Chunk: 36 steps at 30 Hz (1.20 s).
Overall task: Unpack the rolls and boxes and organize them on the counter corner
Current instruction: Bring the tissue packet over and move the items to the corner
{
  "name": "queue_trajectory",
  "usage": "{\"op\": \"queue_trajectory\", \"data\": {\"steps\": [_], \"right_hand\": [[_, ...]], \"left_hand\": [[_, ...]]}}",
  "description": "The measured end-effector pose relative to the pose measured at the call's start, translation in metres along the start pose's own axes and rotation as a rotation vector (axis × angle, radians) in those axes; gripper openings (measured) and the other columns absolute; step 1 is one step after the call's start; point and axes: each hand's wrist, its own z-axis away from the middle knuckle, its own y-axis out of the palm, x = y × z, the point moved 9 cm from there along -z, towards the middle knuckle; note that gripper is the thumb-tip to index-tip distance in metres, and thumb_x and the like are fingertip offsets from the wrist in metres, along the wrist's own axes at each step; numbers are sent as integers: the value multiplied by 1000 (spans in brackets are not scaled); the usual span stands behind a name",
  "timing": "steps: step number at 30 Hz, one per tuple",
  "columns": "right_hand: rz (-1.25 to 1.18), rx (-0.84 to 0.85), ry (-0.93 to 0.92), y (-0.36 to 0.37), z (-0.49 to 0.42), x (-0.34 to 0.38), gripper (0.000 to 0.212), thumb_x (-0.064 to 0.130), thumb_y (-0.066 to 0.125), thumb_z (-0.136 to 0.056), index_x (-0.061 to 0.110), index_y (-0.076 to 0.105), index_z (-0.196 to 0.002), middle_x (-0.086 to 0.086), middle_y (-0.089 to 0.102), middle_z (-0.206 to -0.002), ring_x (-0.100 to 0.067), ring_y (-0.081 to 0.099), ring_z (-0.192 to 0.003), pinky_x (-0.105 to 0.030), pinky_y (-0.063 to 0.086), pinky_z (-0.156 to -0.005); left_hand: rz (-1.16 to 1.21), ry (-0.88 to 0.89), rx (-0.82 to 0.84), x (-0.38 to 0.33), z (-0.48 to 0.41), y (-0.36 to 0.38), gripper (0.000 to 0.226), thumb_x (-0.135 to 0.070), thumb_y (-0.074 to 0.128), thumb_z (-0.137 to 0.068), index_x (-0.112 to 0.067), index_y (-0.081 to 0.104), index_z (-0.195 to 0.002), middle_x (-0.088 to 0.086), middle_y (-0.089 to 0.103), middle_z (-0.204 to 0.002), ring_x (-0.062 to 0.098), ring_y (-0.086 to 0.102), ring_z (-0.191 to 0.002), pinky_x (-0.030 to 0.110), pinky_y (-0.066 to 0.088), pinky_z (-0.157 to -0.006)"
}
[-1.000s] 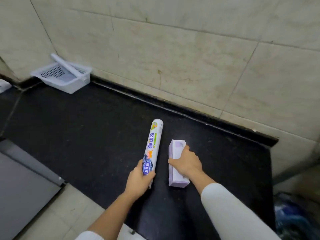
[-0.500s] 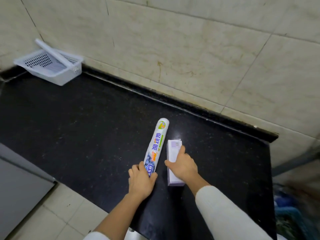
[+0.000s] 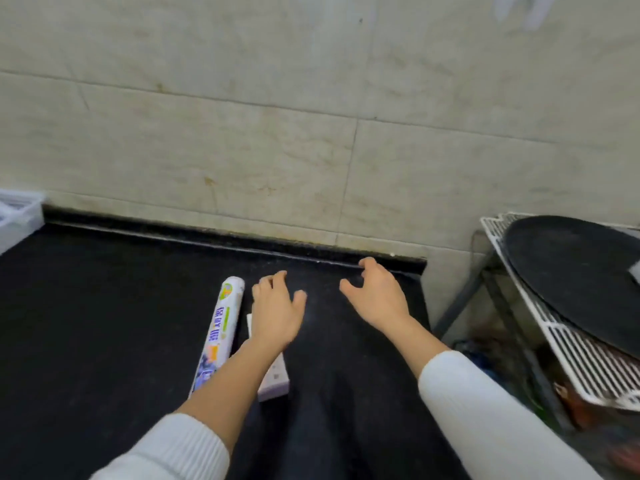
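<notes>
A white printed roll point(image 3: 219, 334) lies lengthwise on the black counter point(image 3: 104, 323). Right beside it lies a pale purple box point(image 3: 275, 379), mostly hidden under my left forearm. My left hand point(image 3: 277, 313) hovers above the box's far end with fingers spread, holding nothing. Further right, my right hand point(image 3: 375, 294) is over bare counter near the wall edge, fingers apart and empty.
A tiled wall runs behind the counter. A white perforated basket point(image 3: 15, 216) sits at the far left edge. To the right of the counter's end stands a white wire rack point(image 3: 568, 355) with a round black pan point(image 3: 575, 282) on it.
Both hands have let go: the left released the roll, the right released the box, and both moved forward and to the right. The view has swung right, revealing the rack.
</notes>
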Motion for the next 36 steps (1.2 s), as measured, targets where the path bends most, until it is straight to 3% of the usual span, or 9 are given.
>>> {"op": "queue_trajectory", "data": {"steps": [5,9,14,17,22,32,36], "right_hand": [[16,-234,59,-134,7,-73,42,36,59,-85,12,57,-119,-9,64,-118,-30,59,-109,-38,49,-84],[68,-415,102,-238,21,-145,36,30,59,-82,12,59,-114,-8,64,-112,-29,59,-105,-37,48,-78],[331,-489,259,-326,31,-249,53,41,58,-83,11,51,-126,-12,51,-133,-32,40,-125,-49,38,-98],[474,-371,405,-350,32,-308,71,55,55,-81,12,40,-135,-14,41,-142,-34,31,-131,-52,30,-101],[345,-174,523,-347,31,-363,92,70,56,-73,15,29,-141,-17,38,-141,-37,33,-129,-51,30,-101],[200,-190,483,-335,21,-351,91,63,61,-75,17,24,-145,-19,38,-139,-37,38,-127,-48,37,-101],[50,-212,340,-326,10,-304,92,60,63,-72,20,27,-145,-19,40,-139,-38,38,-128,-50,39,-103]], "left_hand": [[84,225,118,-144,15,62,48,-29,46,-95,-7,40,-137,15,43,-140,30,34,-131,41,33,-106],[117,398,224,-260,52,119,47,-28,45,-96,-3,41,-135,20,46,-136,34,35,-130,40,27,-109],[164,399,268,-344,86,175,59,-36,41,-96,-6,26,-145,16,25,-152,34,20,-140,45,23,-114],[121,322,279,-357,89,206,66,-39,39,-97,-7,16,-150,16,8,-160,32,7,-146,45,16,-118],[6,288,238,-350,98,235,71,-40,39,-96,-6,10,-150,13,-2,-161,28,-6,-148,42,7,-120],[-134,324,276,-348,97,241,68,-41,35,-95,-1,19,-148,15,13,-160,27,0,-148,39,8,-120],[-83,354,313,-348,97,237,64,-39,38,-96,-4,21,-148,15,13,-159,28,2,-148,39,7,-120]]}}
